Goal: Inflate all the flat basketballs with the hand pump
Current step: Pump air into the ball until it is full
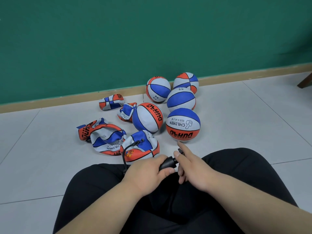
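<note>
5 inflated balls (183,124) | 4 flat balls (108,142) | 1 pump (167,162) | 2 hands (146,173)

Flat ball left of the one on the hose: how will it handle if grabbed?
Probably floppy: the flat ball lies folded and creased, so it should sag from one grip. Unlikely to roll, unlike the round balls nearby.

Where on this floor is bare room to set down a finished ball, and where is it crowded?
Bare floor lies right of the CHILDREN ball, up to the baseboard, and left of the crumpled flat ball. Crowded: everything between those two, and by the pump.
</note>
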